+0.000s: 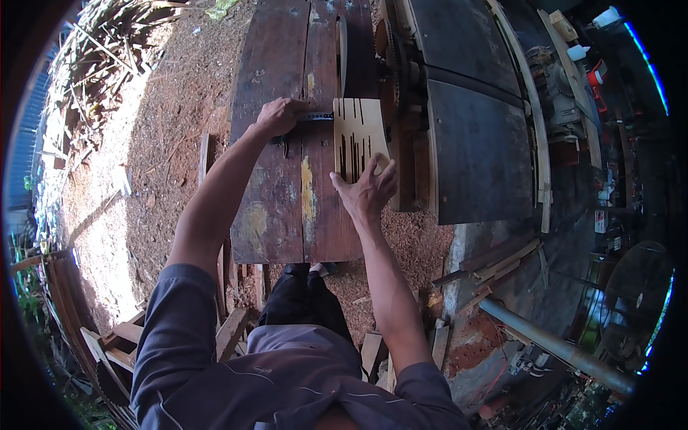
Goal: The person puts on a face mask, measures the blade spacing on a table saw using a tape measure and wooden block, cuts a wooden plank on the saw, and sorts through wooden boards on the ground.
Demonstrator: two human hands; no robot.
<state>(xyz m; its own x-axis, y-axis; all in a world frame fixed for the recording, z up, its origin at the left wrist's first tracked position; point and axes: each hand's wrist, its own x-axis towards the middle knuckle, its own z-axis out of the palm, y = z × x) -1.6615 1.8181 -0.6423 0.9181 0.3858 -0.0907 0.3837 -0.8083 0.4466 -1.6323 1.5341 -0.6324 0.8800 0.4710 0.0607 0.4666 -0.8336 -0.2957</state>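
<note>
My left hand [279,115] is closed on the dark end of a narrow metal bar [315,115] with small dark marks or holes, lying crosswise on the worn wooden bench top [269,186]. The bar reaches the left edge of a pale board [355,115] cut with several long, narrow dark slots. My right hand [365,186] grips the near end of this board, thumb at its left side and fingers bent over it. The board lies at the bench's right side, in front of a long curved piece [342,54] standing along the top.
Toothed wheels [383,54] and machinery sit right of the bench, beside dark panels [480,150]. Wood offcuts [502,265] and a metal pipe [545,344] lie at the lower right. Piled sticks [93,50] and sawdust-covered ground [165,93] are at the left.
</note>
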